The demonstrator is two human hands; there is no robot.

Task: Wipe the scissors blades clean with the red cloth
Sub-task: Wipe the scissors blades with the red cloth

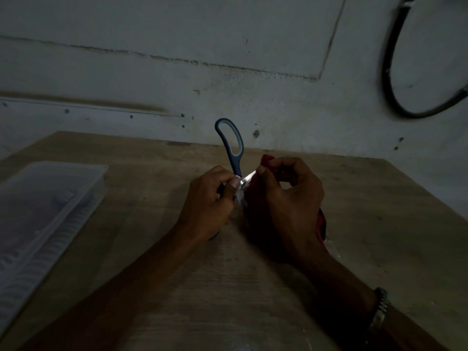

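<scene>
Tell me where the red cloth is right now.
In the head view the red cloth is bunched in the right hand, right of centre over the wooden table, pressed against the scissors blade held by the left hand.

i see a dim, underexposed view; the hands (253, 198) read as dark shapes. one bright glint sits on the scissors blades (247, 179). the surface (379, 211) edges bow from wide-angle distortion, details soft.
</scene>
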